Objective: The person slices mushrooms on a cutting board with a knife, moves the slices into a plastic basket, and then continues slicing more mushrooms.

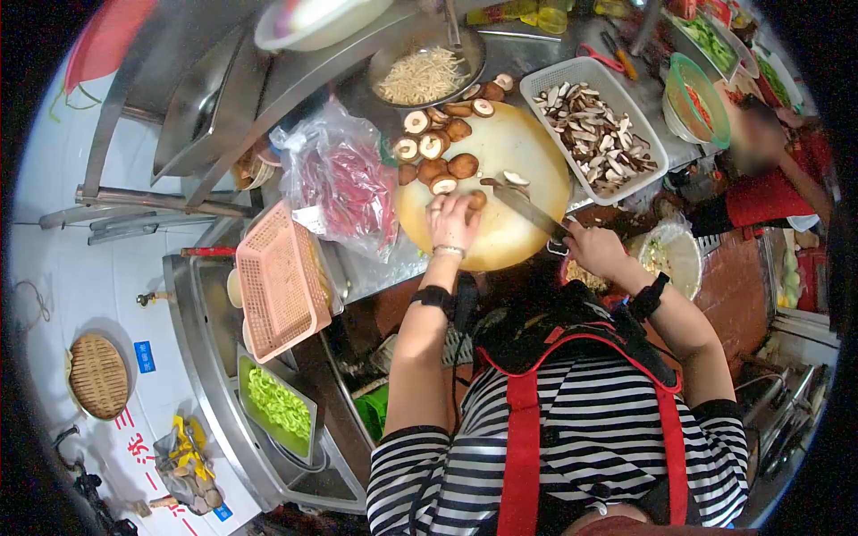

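Your left hand [453, 219] presses down on a mushroom [478, 198] on the board [514, 147], fingers curled over it so only its brown edge shows beside your fingertips. Your right hand [594, 250] is clenched around the handle of a knife [527, 211]. The blade runs from that hand toward the mushroom, its tip just beside a cut slice [516, 178]. The round board lies at the near edge of the worktop [527, 49], and both hands reach it from that edge. A pile [438, 147] of whole mushrooms, some cap up and some gill up, covers the board's far left part and spills toward a metal bowl [424, 76] of pale strands at the far edge. A white basket [597, 134] of sliced mushrooms touches the board on its right. A clear bag [344, 183] of red chillies sits just beside the board on its left, and a pink basket [281, 281] leans tilted past it at the worktop's left end. Below that end, a tray [277, 402] holds cut green vegetable. Another person [769, 170] in red stands past the worktop's right end, near a green bowl [699, 98]. You wear a band on each wrist.
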`<state>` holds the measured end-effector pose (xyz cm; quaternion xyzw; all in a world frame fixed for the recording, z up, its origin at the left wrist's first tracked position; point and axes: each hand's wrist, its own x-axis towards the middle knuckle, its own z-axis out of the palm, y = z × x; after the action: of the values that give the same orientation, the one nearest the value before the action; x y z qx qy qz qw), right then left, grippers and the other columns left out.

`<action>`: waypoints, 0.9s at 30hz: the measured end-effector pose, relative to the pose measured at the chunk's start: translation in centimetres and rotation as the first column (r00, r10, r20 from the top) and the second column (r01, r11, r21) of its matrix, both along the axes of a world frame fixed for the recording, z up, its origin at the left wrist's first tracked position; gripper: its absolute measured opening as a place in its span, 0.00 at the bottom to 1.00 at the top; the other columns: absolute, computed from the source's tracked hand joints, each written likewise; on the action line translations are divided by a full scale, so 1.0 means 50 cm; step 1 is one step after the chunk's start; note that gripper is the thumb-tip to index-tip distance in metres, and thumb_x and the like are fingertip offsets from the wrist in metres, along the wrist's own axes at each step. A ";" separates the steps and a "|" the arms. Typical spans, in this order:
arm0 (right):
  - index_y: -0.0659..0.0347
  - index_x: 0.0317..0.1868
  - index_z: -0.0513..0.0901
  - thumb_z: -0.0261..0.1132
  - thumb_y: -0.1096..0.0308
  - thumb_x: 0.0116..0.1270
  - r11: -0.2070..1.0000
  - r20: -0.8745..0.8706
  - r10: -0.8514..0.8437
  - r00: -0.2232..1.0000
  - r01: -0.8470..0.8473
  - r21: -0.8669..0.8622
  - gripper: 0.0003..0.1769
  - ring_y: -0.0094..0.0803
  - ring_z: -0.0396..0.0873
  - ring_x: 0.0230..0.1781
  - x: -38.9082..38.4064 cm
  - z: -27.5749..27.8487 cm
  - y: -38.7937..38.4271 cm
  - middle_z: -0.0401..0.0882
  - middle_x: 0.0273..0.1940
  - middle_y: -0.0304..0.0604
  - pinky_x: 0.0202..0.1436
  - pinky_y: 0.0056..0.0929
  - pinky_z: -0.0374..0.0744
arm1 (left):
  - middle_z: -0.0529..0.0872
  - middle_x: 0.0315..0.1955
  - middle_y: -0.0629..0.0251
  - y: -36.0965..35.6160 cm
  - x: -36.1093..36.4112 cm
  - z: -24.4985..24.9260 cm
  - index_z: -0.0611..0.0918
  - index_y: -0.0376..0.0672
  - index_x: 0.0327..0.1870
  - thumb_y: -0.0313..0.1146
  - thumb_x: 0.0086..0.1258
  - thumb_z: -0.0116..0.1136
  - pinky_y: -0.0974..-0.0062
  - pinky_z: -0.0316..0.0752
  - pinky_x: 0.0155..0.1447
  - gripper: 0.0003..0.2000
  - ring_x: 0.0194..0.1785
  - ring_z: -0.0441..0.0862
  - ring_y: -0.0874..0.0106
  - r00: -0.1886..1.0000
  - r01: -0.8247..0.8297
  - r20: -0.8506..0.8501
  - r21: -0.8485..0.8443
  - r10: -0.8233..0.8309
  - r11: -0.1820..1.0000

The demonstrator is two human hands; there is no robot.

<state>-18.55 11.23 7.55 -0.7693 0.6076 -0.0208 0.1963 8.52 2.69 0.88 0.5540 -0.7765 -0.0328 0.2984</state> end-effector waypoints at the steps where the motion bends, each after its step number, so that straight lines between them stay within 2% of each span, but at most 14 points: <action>1: 0.64 0.36 0.72 0.54 0.57 0.65 1.000 0.001 -0.007 1.000 0.007 -0.001 0.15 0.50 0.79 0.23 -0.002 0.002 -0.002 0.77 0.21 0.53 0.27 0.46 0.76 | 0.80 0.42 0.70 0.016 -0.005 0.002 0.81 0.51 0.40 0.37 0.50 0.64 0.64 0.62 0.57 0.14 0.51 0.70 0.64 0.998 0.051 0.032 0.012 -0.051 0.999; 3: 0.64 0.36 0.72 0.54 0.58 0.64 0.998 0.002 -0.021 1.000 0.021 -0.054 0.15 0.49 0.79 0.23 0.001 0.008 -0.006 0.78 0.21 0.53 0.25 0.45 0.76 | 0.80 0.42 0.71 0.044 -0.018 0.005 0.81 0.51 0.40 0.38 0.50 0.64 0.64 0.61 0.57 0.14 0.51 0.70 0.65 0.992 0.105 0.068 0.025 -0.107 0.994; 6: 0.64 0.36 0.73 0.54 0.59 0.64 0.995 -0.020 -0.009 1.000 0.007 -0.098 0.14 0.47 0.79 0.22 0.021 0.017 -0.002 0.78 0.21 0.51 0.24 0.44 0.76 | 0.81 0.40 0.72 0.072 -0.043 -0.003 0.82 0.52 0.36 0.37 0.51 0.64 0.64 0.59 0.55 0.10 0.49 0.71 0.68 0.999 -0.044 -0.022 -0.076 0.043 0.996; 7: 0.64 0.36 0.73 0.54 0.59 0.64 0.995 -0.022 -0.011 1.000 0.009 -0.095 0.14 0.47 0.79 0.22 0.028 0.011 -0.004 0.78 0.21 0.51 0.24 0.44 0.76 | 0.81 0.40 0.72 0.074 -0.049 -0.009 0.82 0.52 0.36 0.37 0.51 0.64 0.64 0.59 0.55 0.10 0.49 0.71 0.68 0.999 -0.043 -0.023 -0.073 0.041 0.996; 9: 0.64 0.35 0.73 0.54 0.60 0.64 0.997 -0.095 0.079 0.992 -0.080 -0.004 0.14 0.44 0.79 0.21 0.044 -0.013 -0.008 0.79 0.21 0.50 0.23 0.42 0.76 | 0.81 0.39 0.72 0.077 -0.059 -0.021 0.82 0.51 0.33 0.36 0.52 0.63 0.64 0.60 0.55 0.08 0.49 0.72 0.68 0.988 -0.142 -0.066 -0.086 0.136 0.986; 12: 0.65 0.35 0.73 0.53 0.61 0.64 0.991 -0.094 0.111 0.989 -0.118 -0.069 0.13 0.43 0.79 0.20 0.038 -0.009 -0.019 0.78 0.19 0.48 0.22 0.41 0.76 | 0.80 0.39 0.72 0.078 -0.075 -0.029 0.82 0.50 0.30 0.35 0.53 0.63 0.63 0.60 0.55 0.05 0.49 0.72 0.68 0.977 -0.211 -0.067 -0.108 0.204 0.972; 13: 0.65 0.35 0.73 0.53 0.60 0.64 0.989 -0.094 0.121 0.988 -0.129 -0.074 0.14 0.43 0.79 0.19 0.037 -0.002 -0.020 0.78 0.19 0.48 0.21 0.40 0.76 | 0.80 0.39 0.72 0.083 -0.072 -0.028 0.82 0.50 0.30 0.35 0.53 0.63 0.63 0.60 0.55 0.05 0.49 0.72 0.68 0.976 -0.213 -0.066 -0.107 0.207 0.971; 15: 0.64 0.35 0.72 0.53 0.60 0.64 0.988 -0.089 0.110 0.990 -0.119 -0.101 0.14 0.43 0.79 0.18 0.038 0.008 -0.012 0.78 0.18 0.48 0.21 0.40 0.76 | 0.80 0.38 0.72 0.081 -0.073 -0.023 0.81 0.50 0.29 0.35 0.53 0.62 0.64 0.60 0.55 0.04 0.48 0.72 0.67 0.973 -0.178 -0.167 -0.099 0.160 0.979; 17: 0.64 0.34 0.72 0.54 0.58 0.65 0.987 -0.042 0.089 0.995 -0.094 -0.132 0.15 0.43 0.78 0.16 0.043 0.001 -0.004 0.77 0.17 0.48 0.20 0.41 0.75 | 0.80 0.38 0.72 0.081 -0.070 -0.026 0.81 0.50 0.29 0.35 0.53 0.62 0.64 0.61 0.55 0.04 0.48 0.72 0.66 0.976 -0.173 -0.155 -0.105 0.156 0.979; 20: 0.64 0.33 0.72 0.54 0.58 0.65 0.981 -0.092 0.116 0.989 -0.129 -0.143 0.15 0.44 0.78 0.17 0.046 -0.026 -0.003 0.77 0.17 0.49 0.20 0.41 0.75 | 0.80 0.37 0.72 0.092 -0.071 -0.034 0.81 0.49 0.29 0.34 0.54 0.62 0.64 0.61 0.54 0.04 0.48 0.72 0.65 0.980 -0.178 -0.112 -0.118 0.165 0.977; 23: 0.64 0.33 0.72 0.53 0.59 0.65 0.994 -0.081 0.095 0.992 -0.100 -0.053 0.15 0.45 0.79 0.18 0.047 0.014 -0.008 0.77 0.18 0.49 0.21 0.41 0.76 | 0.80 0.37 0.72 0.083 -0.070 -0.033 0.81 0.49 0.28 0.33 0.53 0.62 0.65 0.63 0.53 0.03 0.48 0.72 0.65 0.981 -0.177 -0.103 -0.155 0.162 0.972; 25: 0.64 0.33 0.73 0.53 0.59 0.65 0.995 -0.048 0.083 0.995 -0.086 -0.050 0.14 0.45 0.79 0.20 0.047 0.033 -0.004 0.78 0.19 0.49 0.23 0.40 0.77 | 0.80 0.36 0.72 0.083 -0.069 -0.033 0.81 0.49 0.28 0.32 0.52 0.63 0.67 0.64 0.53 0.03 0.47 0.73 0.66 0.969 -0.181 -0.201 -0.172 0.146 0.968; 27: 0.64 0.34 0.73 0.53 0.59 0.65 0.995 -0.045 0.087 0.995 -0.089 -0.037 0.14 0.45 0.79 0.20 0.059 0.001 0.000 0.78 0.20 0.49 0.24 0.41 0.77 | 0.80 0.36 0.72 0.089 -0.072 -0.035 0.81 0.48 0.28 0.31 0.52 0.63 0.67 0.64 0.53 0.03 0.46 0.73 0.66 0.973 -0.191 -0.165 -0.169 0.163 0.967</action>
<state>-15.58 11.25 7.59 -0.7994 0.5766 -0.0073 0.1687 4.94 7.14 -0.85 0.5873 -0.6989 0.0242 0.4075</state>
